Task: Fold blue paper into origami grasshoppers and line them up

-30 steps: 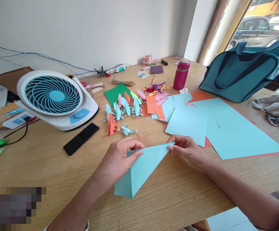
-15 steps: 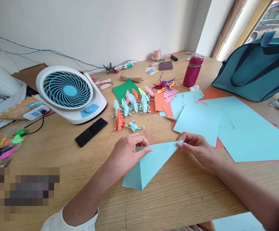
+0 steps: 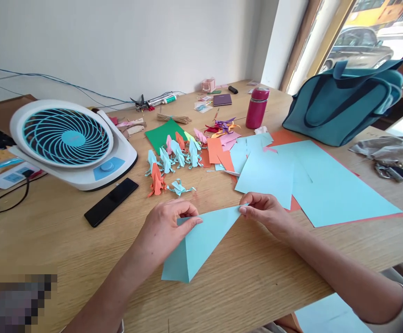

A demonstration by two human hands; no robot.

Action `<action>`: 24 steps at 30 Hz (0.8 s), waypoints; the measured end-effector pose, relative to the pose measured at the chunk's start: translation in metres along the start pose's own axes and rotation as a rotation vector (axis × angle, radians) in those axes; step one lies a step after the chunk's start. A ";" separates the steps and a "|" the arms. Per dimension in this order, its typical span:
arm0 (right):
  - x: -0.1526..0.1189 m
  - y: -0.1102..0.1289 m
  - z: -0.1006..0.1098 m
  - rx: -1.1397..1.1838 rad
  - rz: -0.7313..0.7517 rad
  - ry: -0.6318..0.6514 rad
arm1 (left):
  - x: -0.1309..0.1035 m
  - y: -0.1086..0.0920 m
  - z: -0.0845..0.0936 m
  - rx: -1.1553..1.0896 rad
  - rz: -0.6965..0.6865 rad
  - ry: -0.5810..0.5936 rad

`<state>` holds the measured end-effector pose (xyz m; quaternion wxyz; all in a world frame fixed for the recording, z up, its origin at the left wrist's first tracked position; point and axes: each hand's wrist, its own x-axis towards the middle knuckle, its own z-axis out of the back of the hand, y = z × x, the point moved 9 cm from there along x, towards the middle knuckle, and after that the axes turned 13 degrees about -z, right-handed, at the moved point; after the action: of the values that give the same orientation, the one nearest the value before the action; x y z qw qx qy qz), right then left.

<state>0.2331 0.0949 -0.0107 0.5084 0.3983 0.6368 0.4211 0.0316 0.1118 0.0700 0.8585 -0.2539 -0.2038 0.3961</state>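
Note:
A folded light-blue paper (image 3: 204,238) hangs just above the wooden table, creased near its lower left. My left hand (image 3: 168,224) pinches its upper left edge between thumb and fingers. At the paper's pointed right corner, my right hand (image 3: 265,213) grips the tip with thumb and forefinger. Beyond the hands stand several folded paper figures: blue ones (image 3: 166,161), an orange one (image 3: 157,180), and a blue one lying lower (image 3: 179,187). Large light-blue sheets (image 3: 336,185) lie to the right over orange paper.
A white fan (image 3: 72,143) and black phone (image 3: 111,202) are on the left. A magenta bottle (image 3: 257,108) and teal bag (image 3: 340,106) stand at the back right. Keys (image 3: 392,171) lie near the right edge. Green paper (image 3: 166,134) is behind the figures.
The view has turned to the right, so the table's things appear further left and more of the bag and keys shows. Both hands keep their hold on the paper, whose shape looks nearly the same.

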 end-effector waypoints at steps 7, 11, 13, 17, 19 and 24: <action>0.000 -0.004 0.003 -0.057 -0.007 0.005 | 0.002 0.003 0.003 0.007 0.007 -0.015; 0.000 -0.004 0.003 -0.091 -0.017 -0.015 | 0.002 0.001 0.004 0.017 0.010 -0.004; 0.000 -0.002 0.002 -0.133 -0.008 -0.032 | 0.002 -0.001 0.004 0.029 0.006 0.001; -0.002 -0.001 0.000 -0.232 0.014 -0.050 | 0.003 -0.004 0.005 0.081 -0.016 0.024; -0.002 -0.003 -0.001 -0.282 0.021 -0.054 | 0.004 -0.002 0.004 0.098 -0.015 0.046; -0.002 -0.007 -0.003 -0.359 0.023 -0.061 | 0.003 0.003 0.001 0.105 0.003 0.102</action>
<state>0.2304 0.0906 -0.0160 0.5857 0.3211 0.5309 0.5216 0.0315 0.1163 0.0690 0.8794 -0.2286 -0.1383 0.3941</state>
